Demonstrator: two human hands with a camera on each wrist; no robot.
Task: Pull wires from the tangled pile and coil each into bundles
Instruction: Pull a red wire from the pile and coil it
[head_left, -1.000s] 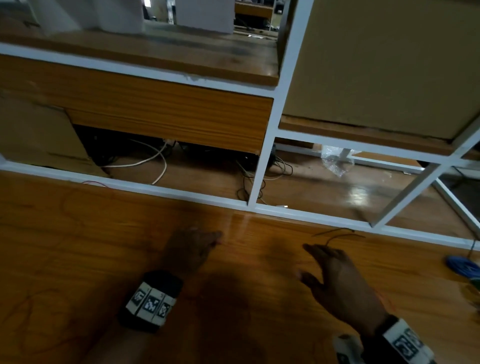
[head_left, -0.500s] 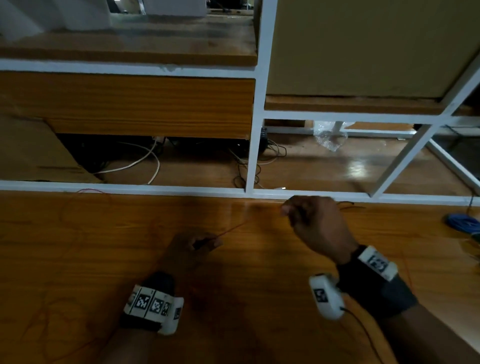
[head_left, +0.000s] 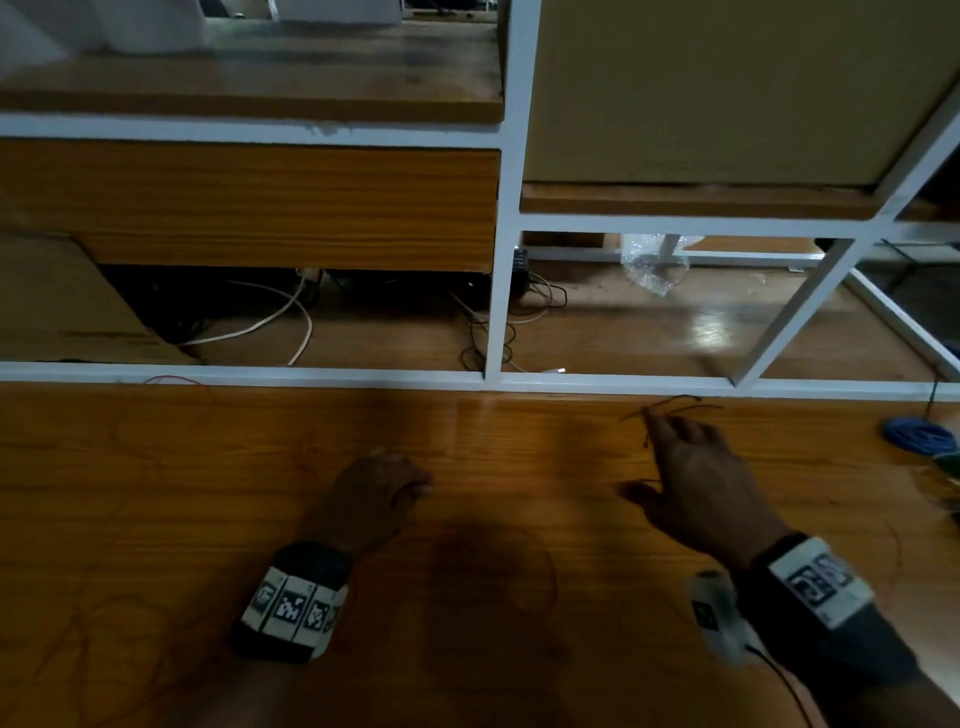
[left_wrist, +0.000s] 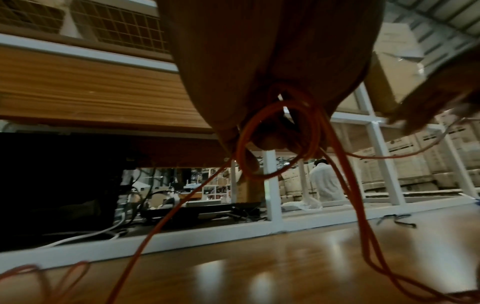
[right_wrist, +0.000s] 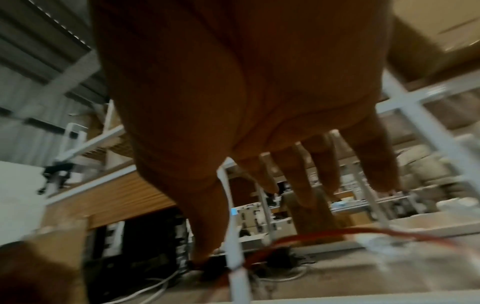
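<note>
Over the wooden worktop (head_left: 156, 519), the left hand (head_left: 371, 501) grips small loops of orange wire (left_wrist: 275, 144) in its curled fingers, strands trailing down onto the wood, while the right hand (head_left: 696, 486) reaches forward with fingers (right_wrist: 384, 164) spread and relaxed, holding nothing, just short of a thin dark wire (head_left: 675, 405) by the white frame (head_left: 363, 375).

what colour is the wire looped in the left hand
Orange wire, clearest in the left wrist view.
</note>
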